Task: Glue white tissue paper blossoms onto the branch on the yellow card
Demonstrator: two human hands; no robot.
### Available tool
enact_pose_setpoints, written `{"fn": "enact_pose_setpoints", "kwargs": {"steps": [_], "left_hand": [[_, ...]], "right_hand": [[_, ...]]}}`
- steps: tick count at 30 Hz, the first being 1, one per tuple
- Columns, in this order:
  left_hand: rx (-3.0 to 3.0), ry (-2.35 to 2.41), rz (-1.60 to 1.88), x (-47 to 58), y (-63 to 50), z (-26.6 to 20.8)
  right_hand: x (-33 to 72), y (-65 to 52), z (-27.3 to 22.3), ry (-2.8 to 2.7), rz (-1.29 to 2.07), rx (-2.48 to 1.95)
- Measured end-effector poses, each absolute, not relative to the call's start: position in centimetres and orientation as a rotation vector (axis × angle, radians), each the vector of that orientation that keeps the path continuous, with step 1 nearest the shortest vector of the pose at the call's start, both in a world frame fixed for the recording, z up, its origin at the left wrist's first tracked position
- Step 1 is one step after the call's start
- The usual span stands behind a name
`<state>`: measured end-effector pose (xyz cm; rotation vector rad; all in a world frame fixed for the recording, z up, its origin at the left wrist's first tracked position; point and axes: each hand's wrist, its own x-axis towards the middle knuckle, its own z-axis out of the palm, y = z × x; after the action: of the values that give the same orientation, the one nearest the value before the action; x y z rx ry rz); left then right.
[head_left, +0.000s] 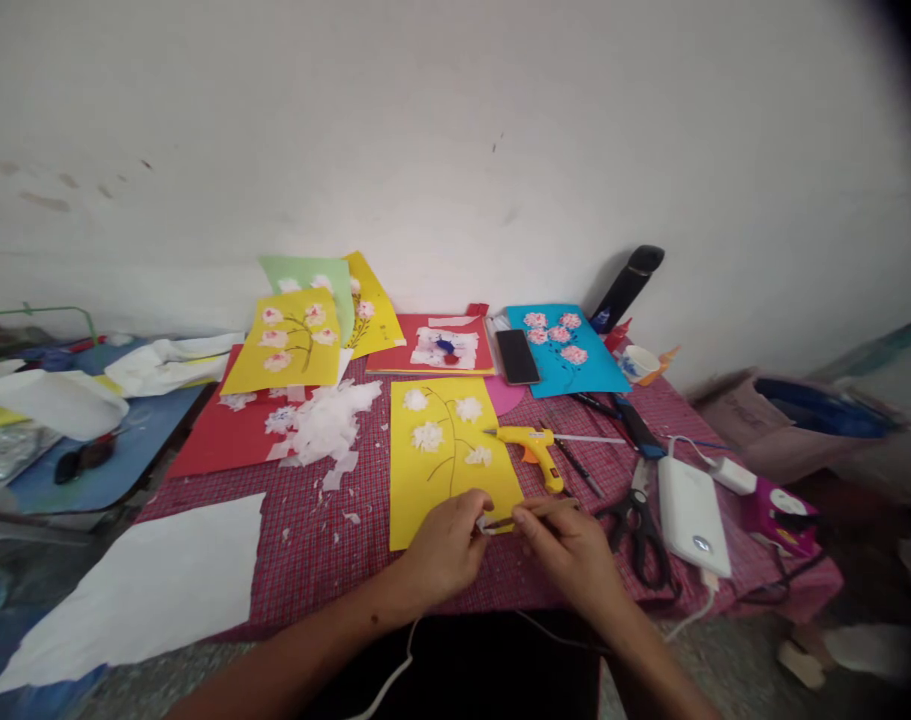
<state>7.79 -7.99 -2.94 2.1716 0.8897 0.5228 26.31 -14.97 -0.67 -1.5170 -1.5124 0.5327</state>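
At the rectangular yellow paper sheet's near edge, left hand pinching small white paper scrap, right hand gripping slim dark stick. Yellow plastic glue gun, its tip over the sheet's right side, may drip if hot.

A: Any words or numbers you can read here?
B: None. The white power bank has a small dark display, but whatever it shows is too tiny to make out.
A: And the yellow glue gun?
B: Small marks on its body, blurred past reading.
A: The black cylinder by the wall?
B: Bluish markings low down, equally illegible to me.
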Motion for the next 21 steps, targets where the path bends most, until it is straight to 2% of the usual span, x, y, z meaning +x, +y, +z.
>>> {"fn": "enact_pose_setpoints", "kwargs": {"steps": [5,11,21], "left_hand": [[2.299,0.883,0.517,9.1,-4.8,-2.7],[2.434,0.951,0.457,10.4,-1.5,-2.1],[2.462,0.969,0.439,10.2,-1.3,-2.6]], "right_hand": [[27.0,-11.7,-0.8,-1.494,0.595,-1.57],[27.2,-7.4,-0.3,-1.596,0.437,-1.59],[27.4,-6.7,-0.9,-1.696,0.304,-1.609]]}}
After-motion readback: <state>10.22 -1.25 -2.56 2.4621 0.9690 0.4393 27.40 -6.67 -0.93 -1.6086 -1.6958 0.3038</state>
